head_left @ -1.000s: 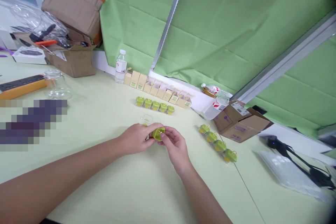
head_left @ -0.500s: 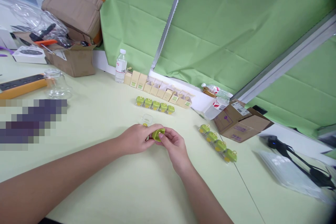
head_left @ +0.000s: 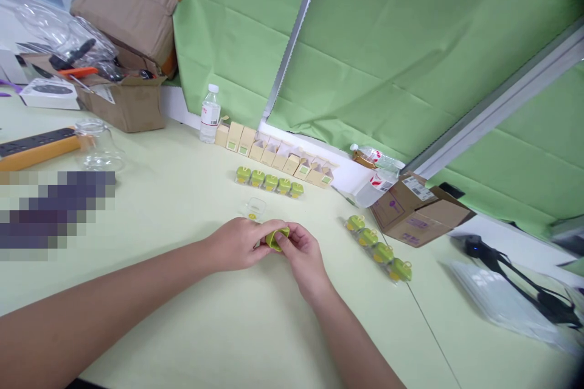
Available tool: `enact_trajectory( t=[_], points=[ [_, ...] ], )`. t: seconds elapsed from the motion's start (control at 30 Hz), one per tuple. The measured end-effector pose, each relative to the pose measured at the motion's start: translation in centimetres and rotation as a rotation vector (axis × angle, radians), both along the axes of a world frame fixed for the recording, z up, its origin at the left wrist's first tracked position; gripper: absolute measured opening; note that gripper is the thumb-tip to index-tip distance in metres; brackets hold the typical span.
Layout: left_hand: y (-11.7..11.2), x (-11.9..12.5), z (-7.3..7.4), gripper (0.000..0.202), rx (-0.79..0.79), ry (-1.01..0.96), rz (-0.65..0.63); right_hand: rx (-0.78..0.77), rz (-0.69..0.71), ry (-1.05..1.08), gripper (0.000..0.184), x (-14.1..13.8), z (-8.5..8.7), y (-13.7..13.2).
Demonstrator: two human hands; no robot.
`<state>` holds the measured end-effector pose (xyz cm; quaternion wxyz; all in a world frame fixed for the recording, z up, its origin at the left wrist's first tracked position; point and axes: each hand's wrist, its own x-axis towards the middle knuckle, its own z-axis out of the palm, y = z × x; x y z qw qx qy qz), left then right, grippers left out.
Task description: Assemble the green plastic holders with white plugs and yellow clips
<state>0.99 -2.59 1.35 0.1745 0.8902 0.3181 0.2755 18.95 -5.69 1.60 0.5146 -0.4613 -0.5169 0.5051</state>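
A small green lid point(head_left: 274, 241), its hollow side facing up toward me, is held between my two hands over the table. My left hand point(head_left: 237, 244) grips its left side, fingers curled round it. From the right, my right hand point(head_left: 305, 258) holds it too, the thumb pressed into the hollow. Just beyond my left hand stands a small clear plastic container point(head_left: 255, 206) with something yellow at its near side. Farther back is a row of clear containers with green lids point(head_left: 271, 183). Another row of green-lidded containers point(head_left: 375, 246) runs along the right, yellow showing inside.
Several small beige boxes point(head_left: 274, 153) line the wall beside an upright water bottle point(head_left: 210, 114). Other bottles point(head_left: 376, 185) and a cardboard box point(head_left: 417, 209) lie back right. At left are a filled carton point(head_left: 125, 103), a power strip point(head_left: 41, 149) and a clear vessel point(head_left: 98, 146).
The green lid has turned and tilted slightly in my fingers, and my right thumb sits deeper in it. My left hand has shifted a little. The rows of containers stay put.
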Motion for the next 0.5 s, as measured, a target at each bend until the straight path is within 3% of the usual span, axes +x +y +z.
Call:
enact_trajectory(
  t=[0.27, 0.5],
  points=[
    [-0.23, 0.16, -0.64, 0.057, 0.065, -0.038, -0.037, 0.034, 0.003, -0.023, 0.02, -0.16, 0.23, -0.2],
    [-0.07, -0.02, -0.04, 0.053, -0.03, -0.026, -0.018, -0.003, -0.013, -0.025, 0.025, -0.15, 0.11, -0.01]
  ],
)
